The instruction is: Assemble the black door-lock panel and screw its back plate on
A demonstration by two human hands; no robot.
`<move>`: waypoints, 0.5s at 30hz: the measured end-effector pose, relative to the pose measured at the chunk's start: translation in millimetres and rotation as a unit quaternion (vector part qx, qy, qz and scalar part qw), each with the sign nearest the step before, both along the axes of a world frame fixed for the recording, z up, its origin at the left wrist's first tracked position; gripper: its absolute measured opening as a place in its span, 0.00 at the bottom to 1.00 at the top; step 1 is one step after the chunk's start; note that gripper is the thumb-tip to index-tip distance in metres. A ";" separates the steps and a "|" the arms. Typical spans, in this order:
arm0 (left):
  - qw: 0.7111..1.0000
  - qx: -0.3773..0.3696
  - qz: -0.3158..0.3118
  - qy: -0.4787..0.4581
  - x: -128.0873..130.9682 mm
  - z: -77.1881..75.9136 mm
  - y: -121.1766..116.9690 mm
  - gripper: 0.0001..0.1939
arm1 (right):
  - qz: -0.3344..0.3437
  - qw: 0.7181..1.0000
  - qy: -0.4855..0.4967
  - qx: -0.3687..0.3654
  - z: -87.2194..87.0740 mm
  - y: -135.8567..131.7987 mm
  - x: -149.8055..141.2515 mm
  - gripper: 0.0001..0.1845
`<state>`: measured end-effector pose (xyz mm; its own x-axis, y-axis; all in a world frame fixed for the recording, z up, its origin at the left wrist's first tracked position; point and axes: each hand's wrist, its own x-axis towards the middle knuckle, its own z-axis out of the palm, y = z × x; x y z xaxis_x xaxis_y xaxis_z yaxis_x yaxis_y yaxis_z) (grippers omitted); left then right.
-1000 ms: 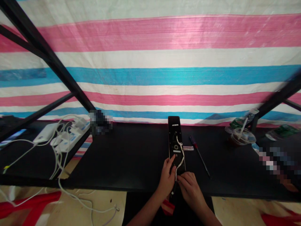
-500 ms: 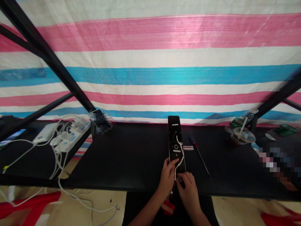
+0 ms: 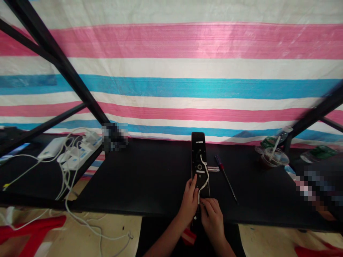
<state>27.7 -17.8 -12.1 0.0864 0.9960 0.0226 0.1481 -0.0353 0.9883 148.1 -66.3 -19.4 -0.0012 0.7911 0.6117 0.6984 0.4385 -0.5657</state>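
A long black door lock panel (image 3: 198,144) lies lengthwise before me, its near end reaching past the table edge. Along its face runs a white cable (image 3: 205,171), and a shiny lever handle (image 3: 213,169) sticks out to the right. My left hand (image 3: 189,200) holds the panel by its left side, index finger stretched along the face. Close beside it, my right hand (image 3: 212,214) is closed, thumb and fingertips together at the panel's lower end near the cable. Whatever small thing those fingertips pinch is too small to make out. A screwdriver (image 3: 226,178) lies right of the panel.
On the black table (image 3: 139,178), a plastic cup with a straw (image 3: 274,157) stands at the right. Beyond a gap on the left are a white power strip (image 3: 80,155) and tangled white cables. Dark frame bars (image 3: 66,76) slant at both sides before a striped sheet (image 3: 171,67).
My left index finger has swung from pointing across the panel to pointing up along it. My right hand stays at the lower end with a slight shift. The view has moved a little.
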 end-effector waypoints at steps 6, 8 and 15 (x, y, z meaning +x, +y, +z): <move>1.000 0.012 0.005 -0.009 -2.8 1.8 0.0 0.27 | 0.002 1.000 0.001 -0.025 4.1 -2.0 2.6 0.08; 1.000 0.025 0.008 -0.013 -2.5 2.7 -0.4 0.28 | 0.030 0.998 -0.016 -0.051 7.5 -2.5 10.1 0.10; 0.999 0.024 0.022 0.006 -1.3 -0.6 -1.1 0.30 | 0.011 0.999 -0.013 -0.035 3.3 -2.7 7.5 0.10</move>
